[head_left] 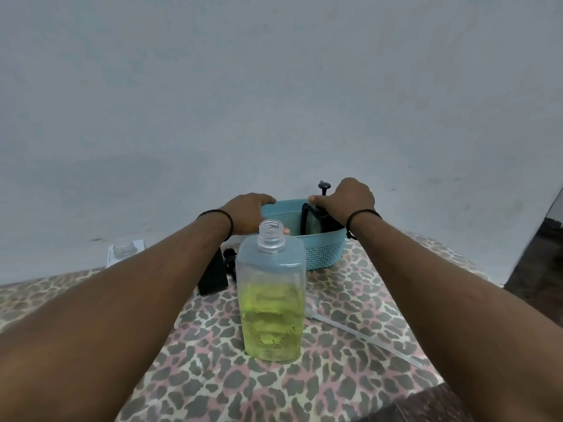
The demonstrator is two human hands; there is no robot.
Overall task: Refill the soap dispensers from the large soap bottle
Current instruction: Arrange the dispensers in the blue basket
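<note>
Both arms reach forward over the leopard-print tabletop [213, 376] toward the teal basket [323, 254] at the far edge, against the pale wall [274, 86]. The left hand [248, 213] curls over the basket's near-left rim, thumb tip showing just behind the neck of the bottle in front. The right hand [347, 199] is down on top of a black soap dispenser [312, 222] standing inside the basket, fingers wrapped over its upper edge; a black pump head [324, 186] pokes up just behind that hand. Front and centre stands the large soap bottle [271, 300], upright, clear, cap off, neck open, with yellow-green soap filling roughly its lower half. Left of it, partly hidden by the left forearm, another black dispenser [213, 275] sits on the tabletop, with black pump parts [230, 260] beside it. A clear pump tube [365, 338] lies flat on the cloth to the right of the big bottle. Further left, near the wall, a small clear jar [123, 249] rests on something white. Both wrists wear dark bracelets.
</note>
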